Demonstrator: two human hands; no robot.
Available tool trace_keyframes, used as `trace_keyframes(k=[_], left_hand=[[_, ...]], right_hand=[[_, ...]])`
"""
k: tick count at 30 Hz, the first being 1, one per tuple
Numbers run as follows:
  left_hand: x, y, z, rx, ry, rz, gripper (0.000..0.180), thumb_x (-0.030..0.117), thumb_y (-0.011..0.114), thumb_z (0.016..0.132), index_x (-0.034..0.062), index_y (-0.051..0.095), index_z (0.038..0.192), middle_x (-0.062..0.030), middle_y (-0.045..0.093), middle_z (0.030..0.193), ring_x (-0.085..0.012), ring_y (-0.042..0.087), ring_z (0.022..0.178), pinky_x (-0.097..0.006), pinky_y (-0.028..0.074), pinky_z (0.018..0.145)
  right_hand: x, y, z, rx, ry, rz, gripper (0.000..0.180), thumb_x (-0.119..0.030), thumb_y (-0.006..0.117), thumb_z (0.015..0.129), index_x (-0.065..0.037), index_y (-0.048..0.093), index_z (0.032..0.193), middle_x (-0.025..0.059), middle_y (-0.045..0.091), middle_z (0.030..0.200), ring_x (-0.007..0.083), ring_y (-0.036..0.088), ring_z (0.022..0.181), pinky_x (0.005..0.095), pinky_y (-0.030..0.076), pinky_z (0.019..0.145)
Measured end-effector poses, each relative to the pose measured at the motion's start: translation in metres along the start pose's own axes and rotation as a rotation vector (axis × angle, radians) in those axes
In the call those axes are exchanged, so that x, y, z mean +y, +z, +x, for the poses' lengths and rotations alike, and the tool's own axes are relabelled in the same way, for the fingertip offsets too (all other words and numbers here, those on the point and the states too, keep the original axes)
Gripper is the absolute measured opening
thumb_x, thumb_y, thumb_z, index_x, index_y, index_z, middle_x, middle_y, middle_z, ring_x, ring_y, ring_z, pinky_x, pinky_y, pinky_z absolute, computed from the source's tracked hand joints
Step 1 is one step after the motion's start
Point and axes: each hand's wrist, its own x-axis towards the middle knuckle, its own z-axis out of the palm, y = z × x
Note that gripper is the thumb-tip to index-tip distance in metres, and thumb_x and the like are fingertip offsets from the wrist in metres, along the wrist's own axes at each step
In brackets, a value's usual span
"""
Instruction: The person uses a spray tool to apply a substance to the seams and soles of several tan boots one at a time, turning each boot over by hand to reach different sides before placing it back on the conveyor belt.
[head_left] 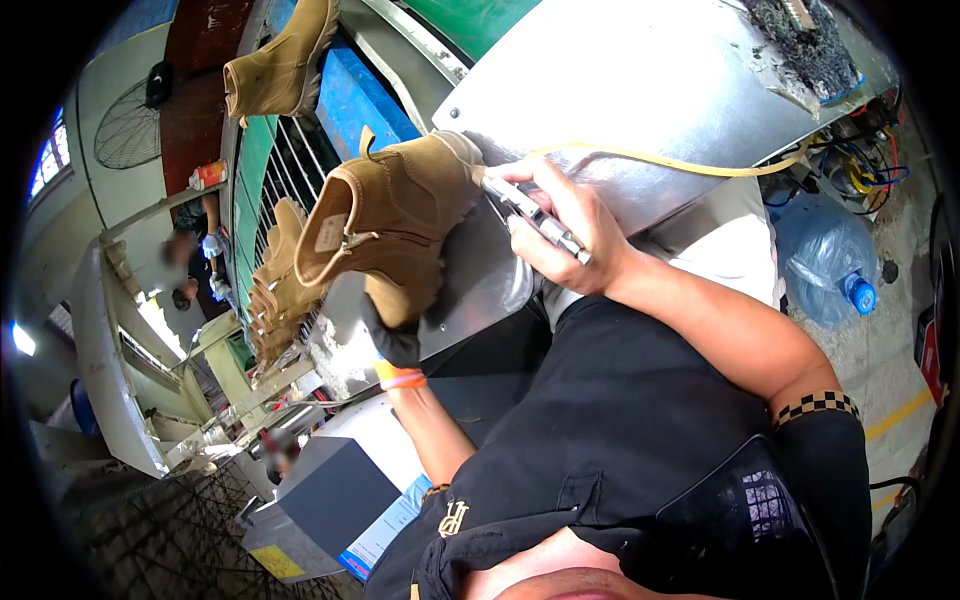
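Note:
A tan ankle boot (405,190) with a side zip and a pull loop lies tilted in front of me, its opening toward the left. My left hand (392,335), in a dark glove with an orange cuff, is closed on the boot's lower front part; some fingers are hidden behind it. My bare right hand (575,225) grips a slim silver pen-shaped tool (540,222). The tool's tip is at the pale edge near the boot's heel; whether it touches cannot be told. A yellow hose (690,165) runs right from behind my right hand; its link to the tool is hidden.
A shiny metal worktop (590,75) spreads beyond the boot, with dark debris (800,45) at its far right. Another tan boot (285,65) stands at upper left, and several more (280,285) are lined up on a rack. A plastic water bottle (825,260) lies right. People are in the left background.

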Motion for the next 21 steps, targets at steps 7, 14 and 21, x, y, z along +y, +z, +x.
trace_keyframes(k=[7,14,21], left_hand=[[-0.013,0.035,-0.074,0.133,-0.282,0.301,0.068,0.066,0.041,0.092,0.0196,0.044,0.141,-0.0056,0.056,0.131,-0.0243,0.056,0.116,-0.040,0.053,0.082],[-0.033,0.073,-0.099,-0.091,-0.366,0.030,0.074,0.060,0.042,0.096,0.0039,0.036,0.144,-0.0196,0.054,0.133,-0.0331,0.064,0.108,-0.036,0.062,0.076],[-0.046,0.135,-0.106,-0.248,-0.474,-0.110,0.085,0.067,0.037,0.094,-0.0030,0.036,0.142,-0.0215,0.056,0.129,-0.0332,0.065,0.107,-0.036,0.060,0.084]], right_hand=[[0.001,-0.001,-0.007,-0.012,-0.009,-0.044,0.048,-0.012,0.060,0.078,-0.003,0.049,0.124,0.0089,0.057,0.061,0.0172,0.055,0.051,0.0323,0.041,0.052],[-0.001,-0.006,-0.018,-0.031,0.045,0.018,0.048,-0.012,0.061,0.077,-0.002,0.049,0.123,0.0075,0.056,0.061,0.0140,0.051,0.051,0.0312,0.041,0.053],[-0.003,-0.016,-0.025,-0.007,0.012,0.036,0.044,-0.015,0.060,0.079,-0.001,0.050,0.120,0.0061,0.056,0.063,0.0124,0.051,0.055,0.0292,0.042,0.055]])
